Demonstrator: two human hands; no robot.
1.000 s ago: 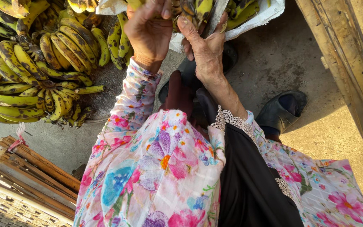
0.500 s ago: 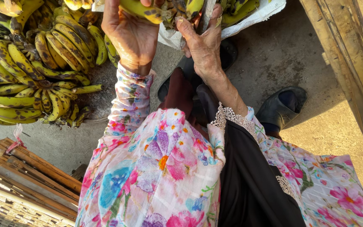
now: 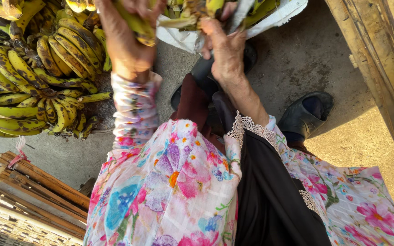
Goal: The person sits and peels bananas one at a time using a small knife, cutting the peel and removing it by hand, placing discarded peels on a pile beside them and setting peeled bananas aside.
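Note:
My left hand (image 3: pixel 123 43) is closed around a yellow-green banana (image 3: pixel 138 28) near the top edge of the head view. Beside it, my right hand (image 3: pixel 226 48) grips the stalk end of a banana bunch (image 3: pixel 192 11) that lies on a white sack (image 3: pixel 274 18). Both wrists come out of floral sleeves. The fingertips and most of that bunch are cut off by the frame's top.
A big heap of spotted yellow bananas (image 3: pixel 37 77) lies on the concrete floor at the left. Two dark sandals (image 3: pixel 304 116) sit below my hands. Wooden slats (image 3: pixel 37 187) are at the lower left, and a wooden frame (image 3: pixel 379 54) runs along the right.
My left hand has pulled a banana away from the bunch and drawn left and nearer. The right hand has stayed on the bunch's stalk.

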